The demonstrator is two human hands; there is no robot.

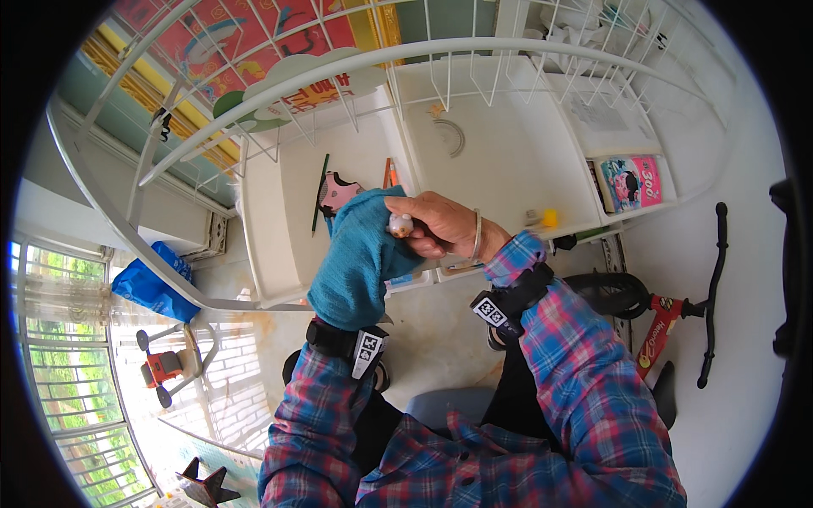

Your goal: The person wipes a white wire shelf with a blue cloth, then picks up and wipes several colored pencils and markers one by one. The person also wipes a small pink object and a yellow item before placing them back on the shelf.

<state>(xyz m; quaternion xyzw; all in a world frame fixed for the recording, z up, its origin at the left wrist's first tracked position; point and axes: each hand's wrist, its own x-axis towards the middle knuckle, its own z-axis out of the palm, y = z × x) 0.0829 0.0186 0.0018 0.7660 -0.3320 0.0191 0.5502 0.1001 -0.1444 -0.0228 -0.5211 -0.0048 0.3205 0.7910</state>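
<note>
A teal cloth [352, 267] covers my left hand, whose fingers are hidden beneath it. My right hand [441, 225], with a bangle at the wrist, pinches a small pale animal-shaped figure [400, 225] against the cloth. Both hands are together over the front part of a white desk [502, 165]. Just behind the cloth lie a pink patterned item [340, 190], a dark green pencil [320, 197] and orange pencils [389, 170]. A clear protractor [450, 138] rests farther back on the desk.
A white wire rack [356, 60] arches over the desk. At right are a pink book [629, 184] in a compartment and a red balance bike [660, 330] below. A yellow object [549, 218] sits near the desk's front edge. A blue bag [155, 282] stands at left.
</note>
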